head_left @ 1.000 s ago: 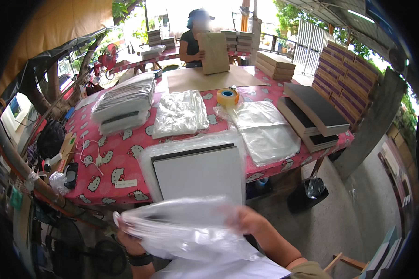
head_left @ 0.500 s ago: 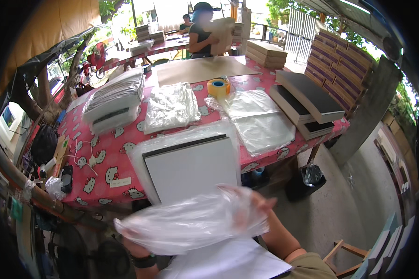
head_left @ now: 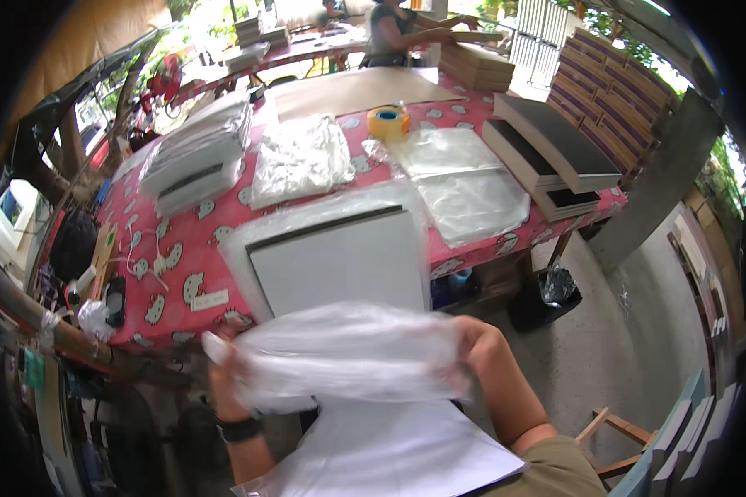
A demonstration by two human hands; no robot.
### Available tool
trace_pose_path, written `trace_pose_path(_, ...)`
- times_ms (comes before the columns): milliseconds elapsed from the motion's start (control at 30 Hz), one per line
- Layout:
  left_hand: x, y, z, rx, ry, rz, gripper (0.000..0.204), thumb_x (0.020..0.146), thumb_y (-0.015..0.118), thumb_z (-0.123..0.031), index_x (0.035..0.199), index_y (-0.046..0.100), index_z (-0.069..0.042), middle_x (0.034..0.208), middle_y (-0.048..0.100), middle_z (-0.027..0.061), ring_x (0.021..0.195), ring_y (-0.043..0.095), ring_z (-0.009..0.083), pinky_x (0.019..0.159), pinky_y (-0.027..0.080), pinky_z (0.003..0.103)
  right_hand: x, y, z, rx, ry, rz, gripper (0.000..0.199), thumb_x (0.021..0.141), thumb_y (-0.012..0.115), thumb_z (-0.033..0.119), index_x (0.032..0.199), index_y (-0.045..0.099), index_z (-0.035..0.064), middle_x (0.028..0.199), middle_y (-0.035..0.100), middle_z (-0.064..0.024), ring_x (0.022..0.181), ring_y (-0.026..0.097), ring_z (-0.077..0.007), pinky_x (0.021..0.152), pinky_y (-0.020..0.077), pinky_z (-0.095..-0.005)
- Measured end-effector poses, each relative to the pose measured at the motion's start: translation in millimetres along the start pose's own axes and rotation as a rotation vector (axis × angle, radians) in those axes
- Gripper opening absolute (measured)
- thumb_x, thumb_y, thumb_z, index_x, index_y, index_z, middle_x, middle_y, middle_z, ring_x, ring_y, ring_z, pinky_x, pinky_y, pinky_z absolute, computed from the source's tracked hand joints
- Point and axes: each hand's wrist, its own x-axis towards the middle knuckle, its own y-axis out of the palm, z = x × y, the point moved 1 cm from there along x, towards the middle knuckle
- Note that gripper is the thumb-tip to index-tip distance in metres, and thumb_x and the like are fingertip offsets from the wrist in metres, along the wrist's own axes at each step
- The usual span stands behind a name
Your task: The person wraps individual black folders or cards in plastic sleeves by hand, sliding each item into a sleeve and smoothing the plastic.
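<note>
A clear plastic bag (head_left: pixel 348 356), blurred by motion, is stretched between my two hands in front of me. My left hand (head_left: pixel 228 373) grips its left end, and my right hand (head_left: pixel 466 352) holds the right end, partly veiled by the film. Just beyond it, a flat panel with a pale face and black edge (head_left: pixel 331 261) lies at the table's near edge on clear plastic that shows around it. White sheet material (head_left: pixel 389 455) is below the bag, close to my body.
The pink patterned table (head_left: pixel 174 257) carries stacked plastic-wrapped panels (head_left: pixel 195 153), folded clear bags (head_left: pixel 302 161), a flat pile of bags (head_left: pixel 468 186), a tape roll (head_left: pixel 388 123) and black-topped panels (head_left: pixel 555 149). A bin (head_left: pixel 547 298) stands right. Across the table, a person (head_left: pixel 398 37) reaches toward stacked boxes (head_left: pixel 477 66).
My view has tipped downward. The bag is still between my hands, pulled wide and raised across the panel's near edge. The person opposite has moved right with the brown board to the box stack.
</note>
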Motion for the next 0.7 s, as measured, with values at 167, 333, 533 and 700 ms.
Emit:
trace_pose_path(167,57,8,-36,0.264,0.183,0.097,0.053,0.068,0.061,-0.004,0.118,0.043,-0.004,0.086,0.056,-0.0011,0.062,0.049,0.0092,0.055,0.04,0.021,30,-50,19,-1.055,-0.013,-0.708,0.038,0.066,0.057,-0.001,0.103,0.056,0.0057,0.072,0.053,-0.0002,0.059,0.047,-0.0063,0.057,0.0408,-0.0246)
trace_pose_path(333,113,44,-20,1.195,0.506,-0.141,0.043,0.068,0.057,0.002,0.109,0.055,-0.007,0.076,0.054,0.0059,0.065,0.052,0.0104,0.056,0.04,0.024,72,-64,37,-1.449,-0.061,-1.051,0.042,0.07,0.054,0.003,0.112,0.054,0.0086,0.064,0.045,0.0,0.056,0.037,-0.0057,0.052,0.0335,-0.0213)
trace_pose_path(533,81,41,-32,1.192,0.817,-0.07,0.031,0.071,0.059,-0.001,0.101,0.058,-0.006,0.071,0.058,0.0077,0.066,0.055,0.0153,0.06,0.043,0.029,53,-39,43,-1.26,-0.214,-0.946,0.024,0.07,0.06,0.004,0.095,0.062,0.0031,0.057,0.047,0.0021,0.048,0.036,-0.0043,0.045,0.0291,-0.0203)
trace_pose_path(700,50,31,-70,0.276,-0.015,0.192,0.013,0.073,0.058,-0.005,0.084,0.055,0.0,0.076,0.058,0.0056,0.065,0.055,0.013,0.058,0.043,0.025,35,-19,70,-0.181,0.156,-0.649,0.012,0.072,0.057,0.003,0.084,0.058,-0.0017,0.076,0.06,-0.0054,0.055,0.052,-0.0053,0.049,0.0411,-0.018)
